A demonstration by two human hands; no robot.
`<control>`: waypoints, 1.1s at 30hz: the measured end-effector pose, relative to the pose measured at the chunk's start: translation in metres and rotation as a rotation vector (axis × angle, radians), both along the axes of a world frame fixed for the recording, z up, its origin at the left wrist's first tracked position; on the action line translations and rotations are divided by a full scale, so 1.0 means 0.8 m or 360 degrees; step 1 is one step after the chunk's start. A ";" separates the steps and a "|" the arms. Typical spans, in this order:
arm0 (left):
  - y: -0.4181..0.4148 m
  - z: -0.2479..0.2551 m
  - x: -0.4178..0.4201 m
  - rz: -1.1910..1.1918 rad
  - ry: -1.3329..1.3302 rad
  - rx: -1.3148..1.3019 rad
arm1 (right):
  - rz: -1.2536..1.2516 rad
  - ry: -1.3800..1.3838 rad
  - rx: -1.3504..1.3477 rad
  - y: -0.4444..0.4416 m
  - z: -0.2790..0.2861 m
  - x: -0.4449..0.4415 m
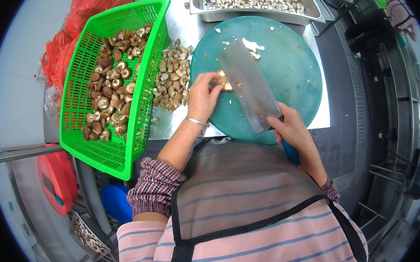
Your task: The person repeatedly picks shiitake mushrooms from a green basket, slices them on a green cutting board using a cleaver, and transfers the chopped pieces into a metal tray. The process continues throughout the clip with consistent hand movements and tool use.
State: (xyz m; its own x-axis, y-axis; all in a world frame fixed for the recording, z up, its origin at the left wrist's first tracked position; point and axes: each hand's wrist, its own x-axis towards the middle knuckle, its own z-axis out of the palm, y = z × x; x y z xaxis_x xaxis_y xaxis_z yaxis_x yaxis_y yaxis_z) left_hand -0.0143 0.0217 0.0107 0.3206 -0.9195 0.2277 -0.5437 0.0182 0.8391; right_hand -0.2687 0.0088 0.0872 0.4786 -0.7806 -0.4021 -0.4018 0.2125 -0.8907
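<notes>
On the round green cutting board, my left hand pinches a shiitake mushroom by its left side. My right hand grips the handle of a broad Chinese cleaver. Its blade lies close along the mushroom's right side and hides part of the board; whether the edge touches the mushroom I cannot tell. Pale mushroom slices rest just beyond the blade, and small crumbs are scattered about. Left of the board, a heap of cut mushroom stems sits on the steel table.
A green plastic basket of whole shiitakes stands at the left, beside red plastic bags. Behind the board is a steel pan of diced mushrooms. Red boards and a blue one stand lower left. Another person is at far right.
</notes>
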 end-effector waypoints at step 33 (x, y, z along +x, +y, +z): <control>-0.007 0.010 0.064 0.0033 -0.0625 -0.0442 | -0.0110 -0.0052 -0.0380 -0.024 0.003 0.070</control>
State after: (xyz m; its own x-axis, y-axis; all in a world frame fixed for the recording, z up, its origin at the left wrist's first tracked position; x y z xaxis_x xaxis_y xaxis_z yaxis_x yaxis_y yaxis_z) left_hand 0.0369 0.0162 0.0188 0.1789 -0.8011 0.5711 -0.8213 0.1980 0.5350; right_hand -0.2127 -0.0107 0.0900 0.4304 -0.8829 -0.1876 -0.3640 0.0205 -0.9312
